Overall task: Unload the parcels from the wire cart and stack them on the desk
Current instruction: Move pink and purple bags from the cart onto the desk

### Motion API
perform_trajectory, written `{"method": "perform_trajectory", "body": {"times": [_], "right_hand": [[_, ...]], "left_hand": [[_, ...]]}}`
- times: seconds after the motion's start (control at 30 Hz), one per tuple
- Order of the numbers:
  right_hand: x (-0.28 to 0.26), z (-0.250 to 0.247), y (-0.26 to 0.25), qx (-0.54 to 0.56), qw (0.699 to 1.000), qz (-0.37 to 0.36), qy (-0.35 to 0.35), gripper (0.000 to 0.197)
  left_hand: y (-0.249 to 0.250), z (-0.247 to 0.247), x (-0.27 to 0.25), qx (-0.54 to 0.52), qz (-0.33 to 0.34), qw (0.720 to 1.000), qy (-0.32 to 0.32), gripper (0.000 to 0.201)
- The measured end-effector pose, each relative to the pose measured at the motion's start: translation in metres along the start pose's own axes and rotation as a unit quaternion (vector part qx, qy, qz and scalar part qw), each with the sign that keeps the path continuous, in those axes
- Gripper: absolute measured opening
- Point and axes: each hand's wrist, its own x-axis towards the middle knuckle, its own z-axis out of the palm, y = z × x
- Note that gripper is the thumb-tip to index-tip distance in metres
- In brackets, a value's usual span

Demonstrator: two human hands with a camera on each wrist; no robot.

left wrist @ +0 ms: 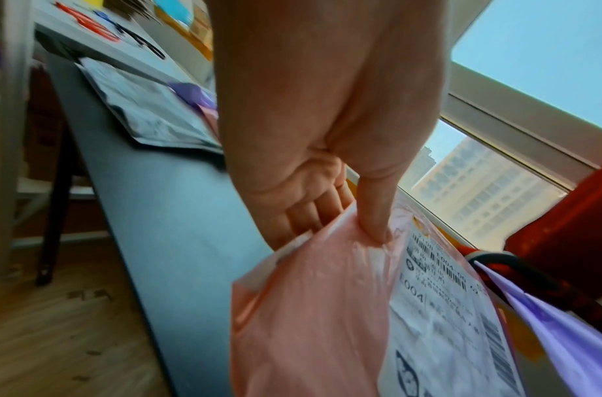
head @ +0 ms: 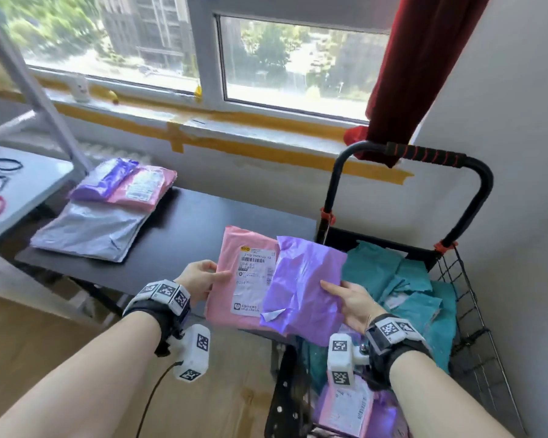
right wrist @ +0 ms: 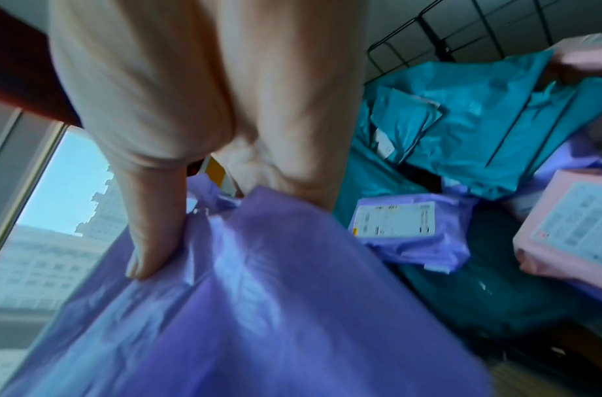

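Note:
My left hand (head: 204, 276) pinches the left edge of a pink parcel (head: 234, 311) with a white label, thumb on top (left wrist: 377, 228). My right hand (head: 345, 298) grips a purple parcel (head: 304, 286), thumb on top (right wrist: 149, 255); it overlaps the pink one's right side. Both hang above the near right corner of the black desk (head: 203, 222), beside the wire cart (head: 462, 279). In the cart lie teal parcels (head: 405, 279), a purple parcel (right wrist: 411, 228) and pink ones (right wrist: 571, 228). On the desk's far left a stack (head: 108, 216) holds a grey, a pink and a purple parcel.
The cart's black handle (head: 424, 153) with red grip stands against the right wall under a red curtain (head: 418, 74). A white shelf unit (head: 19, 178) sits left of the desk. Behind is a window sill (head: 234, 121) with yellow tape. Wooden floor (head: 45, 343) lies below.

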Motion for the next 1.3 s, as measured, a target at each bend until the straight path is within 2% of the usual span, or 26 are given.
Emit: {"method": "perform_trajectory", "body": {"times": [0.3,0.47,0.67,0.87,1.1,1.3], "right_hand": [[0.019,0.184,0.043,-0.032,0.998,-0.017,-0.059,0.025],[0.044,0.257,0.057,-0.054,0.995,-0.006,-0.077,0.020],[0.106,0.324,0.064,-0.057,0.995,0.019,-0.075,0.031],[0.180,0.385,0.071,-0.041,0.995,0.051,-0.077,0.027],[0.231,0.434,0.077,-0.026,0.995,0.090,-0.043,0.029],[0.237,0.457,0.088,0.013,0.996,0.084,0.022,0.031]], "left_hand": [[-0.040,-0.220,-0.027,0.006,0.006,0.995,0.104,0.015],[-0.062,-0.309,-0.019,0.000,-0.009,0.985,0.174,0.010],[-0.067,-0.378,0.030,0.004,-0.028,0.978,0.205,0.020],[-0.048,-0.447,0.102,0.007,-0.050,0.975,0.215,0.018],[-0.031,-0.492,0.182,0.071,-0.077,0.980,0.169,0.016],[-0.034,-0.516,0.238,0.142,-0.079,0.977,0.135,0.028]]}}
